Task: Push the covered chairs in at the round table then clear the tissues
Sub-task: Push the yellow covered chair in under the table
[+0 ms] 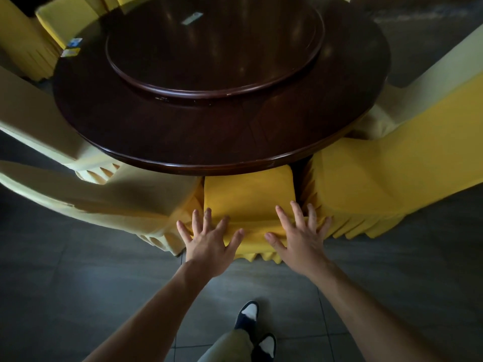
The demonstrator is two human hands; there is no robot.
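A chair in a yellow cover (248, 197) stands right in front of me, its seat partly under the rim of the dark round table (183, 137). My left hand (209, 239) and my right hand (300, 231) lie flat with spread fingers on the top of its backrest. Neither hand grips anything. Two small tissue packets (72, 48) lie on the table's far left edge. Another small flat packet (192, 18) rests on the raised turntable (214, 82) in the table's middle.
A pale yellow covered chair (91, 189) stands close on the left, and a yellow one (379, 178) on the right, both angled to the table. More covered chairs (65, 19) stand at the far left. Grey floor tiles (78, 283) lie under my feet (257, 327).
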